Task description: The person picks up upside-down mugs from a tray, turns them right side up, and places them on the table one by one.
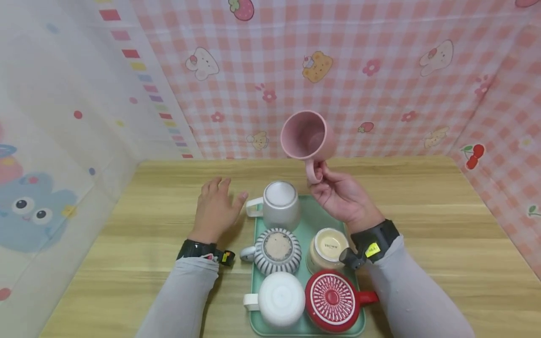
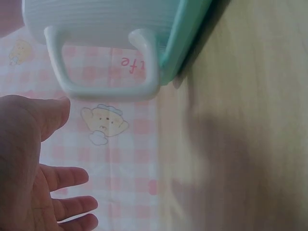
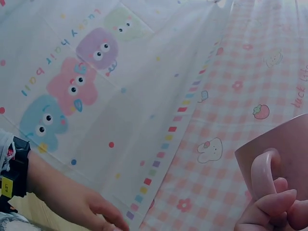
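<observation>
A pink mug (image 1: 328,141) is held up above the far end of the tray, its mouth tipped toward the head camera. My right hand (image 1: 344,197) grips it by the handle, which the right wrist view also shows on the pink mug (image 3: 291,159). My left hand (image 1: 217,209) is over the table left of the tray, fingers spread, holding nothing. Nearest to it is an upside-down white-grey mug (image 1: 281,211); in the left wrist view the thumb of the left hand (image 2: 29,159) lies close to that mug's handle (image 2: 110,91) without gripping it.
On the green tray (image 1: 310,206) several mugs stand upside down: a striped one (image 1: 277,251), a white one (image 1: 281,299), a cream one (image 1: 329,244) and a red one (image 1: 332,300). The wooden table (image 1: 422,211) ends at a pink checked cloth (image 1: 380,94) behind.
</observation>
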### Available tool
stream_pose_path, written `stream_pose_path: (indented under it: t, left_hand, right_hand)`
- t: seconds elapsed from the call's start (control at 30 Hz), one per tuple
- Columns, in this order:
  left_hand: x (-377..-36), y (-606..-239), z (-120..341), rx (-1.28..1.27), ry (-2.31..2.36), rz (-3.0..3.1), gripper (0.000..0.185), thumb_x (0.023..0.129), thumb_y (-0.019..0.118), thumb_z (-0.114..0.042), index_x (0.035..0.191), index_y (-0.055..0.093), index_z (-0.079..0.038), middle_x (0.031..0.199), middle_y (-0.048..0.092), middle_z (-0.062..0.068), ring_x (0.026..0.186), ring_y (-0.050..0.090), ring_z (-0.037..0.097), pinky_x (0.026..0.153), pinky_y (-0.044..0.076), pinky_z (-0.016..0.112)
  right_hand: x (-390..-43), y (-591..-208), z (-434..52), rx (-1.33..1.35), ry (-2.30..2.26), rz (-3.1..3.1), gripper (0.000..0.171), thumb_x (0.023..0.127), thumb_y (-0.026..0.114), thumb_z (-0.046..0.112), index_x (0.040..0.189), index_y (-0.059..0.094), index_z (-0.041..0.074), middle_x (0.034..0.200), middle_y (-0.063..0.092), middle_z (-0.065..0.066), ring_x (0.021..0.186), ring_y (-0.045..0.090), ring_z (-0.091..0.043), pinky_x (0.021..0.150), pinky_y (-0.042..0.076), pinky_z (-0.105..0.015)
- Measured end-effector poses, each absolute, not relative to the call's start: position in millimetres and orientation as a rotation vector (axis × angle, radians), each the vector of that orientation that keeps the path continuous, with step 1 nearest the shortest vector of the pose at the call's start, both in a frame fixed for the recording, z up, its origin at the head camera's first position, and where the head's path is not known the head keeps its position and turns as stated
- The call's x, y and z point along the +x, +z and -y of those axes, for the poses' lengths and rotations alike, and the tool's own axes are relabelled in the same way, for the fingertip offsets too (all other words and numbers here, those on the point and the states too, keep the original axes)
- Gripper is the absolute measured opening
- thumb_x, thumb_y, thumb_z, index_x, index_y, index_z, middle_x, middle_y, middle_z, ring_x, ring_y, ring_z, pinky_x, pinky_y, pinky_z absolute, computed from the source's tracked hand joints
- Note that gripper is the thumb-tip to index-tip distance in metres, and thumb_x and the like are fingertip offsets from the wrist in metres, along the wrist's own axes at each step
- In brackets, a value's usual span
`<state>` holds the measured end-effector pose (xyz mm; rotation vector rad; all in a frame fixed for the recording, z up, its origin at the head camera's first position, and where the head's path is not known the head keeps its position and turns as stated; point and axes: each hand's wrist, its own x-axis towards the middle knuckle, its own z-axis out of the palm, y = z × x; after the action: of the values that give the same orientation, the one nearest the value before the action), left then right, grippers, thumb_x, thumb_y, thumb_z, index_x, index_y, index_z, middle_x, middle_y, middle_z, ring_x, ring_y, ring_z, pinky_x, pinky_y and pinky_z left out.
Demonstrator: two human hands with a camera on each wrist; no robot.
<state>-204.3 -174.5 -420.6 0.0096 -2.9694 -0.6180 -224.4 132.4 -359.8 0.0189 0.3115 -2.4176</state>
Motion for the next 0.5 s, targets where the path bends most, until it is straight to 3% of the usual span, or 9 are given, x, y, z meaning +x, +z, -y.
stream_pose_path:
  t: [0.3,0.5]
  left_hand:
    - [-188,-377,161,-0.278,-0.887,2.774,0.058,0.108,0.053,-0.039,0.156,0.043,-0.007,0.163,0.041,0.018,0.153,0.035,0.038,0.125,0.03,0.057]
    - [-168,-346,128,-0.497,-1.401,2.686,0.045,0.109,0.053,-0.033,0.149,0.055,-0.013,0.153,0.056,0.007,0.134,0.057,0.029,0.111,0.048,0.054]
  right_hand:
    - [-225,-361,-127,0.008,-2.401,-0.382,0.026,0.112,0.041,0.014,0.103,0.063,0.005,0.094,0.063,-0.009,0.08,0.06,-0.017,0.065,0.04,-0.019]
    - [-223,-364,-127,-0.027,-2.385,-0.433,0.029,0.113,0.036,0.016,0.104,0.061,0.003,0.097,0.064,-0.009,0.083,0.062,-0.018,0.069,0.051,-0.021]
